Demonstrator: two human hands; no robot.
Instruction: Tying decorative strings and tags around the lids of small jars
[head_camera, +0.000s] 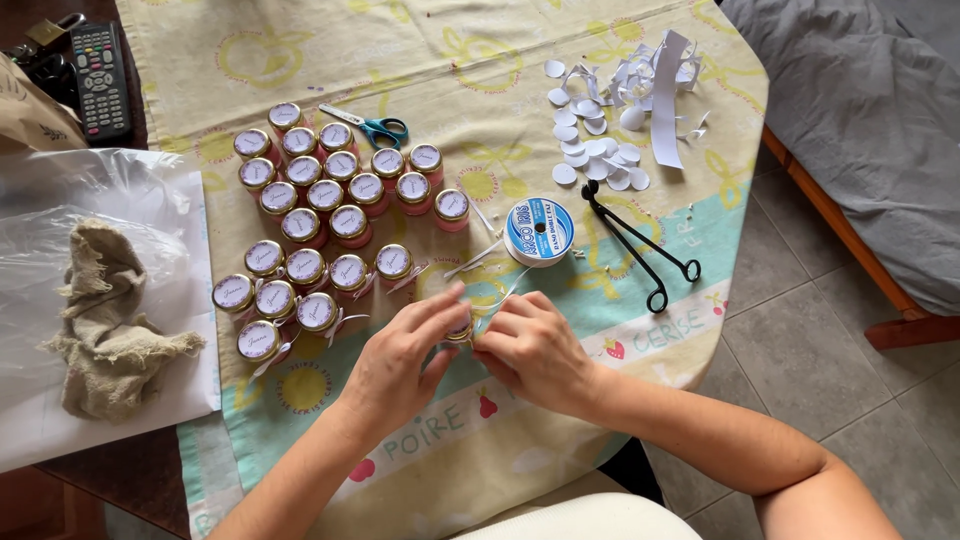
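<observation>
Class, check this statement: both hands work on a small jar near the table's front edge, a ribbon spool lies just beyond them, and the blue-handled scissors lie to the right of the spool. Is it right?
Not quite. In the head view the blue-handled scissors lie beyond the jars, left of the ribbon spool; the tool right of it is black tongs. The left hand and right hand do work on a small jar.

We only have one view: head-mounted, looking almost straight down at the table (600, 60) from close above. Our own forearms enter from the near edge, and both hands meet just below frame centre. The view faces away from our body, so the far table edge runs along the top. To the left it reaches a plastic sheet (60, 190); to the right it runs off the table onto tiled floor (820, 350). No second view, so no overlap. Close enough to resolve individual jar lids (330, 200).
</observation>
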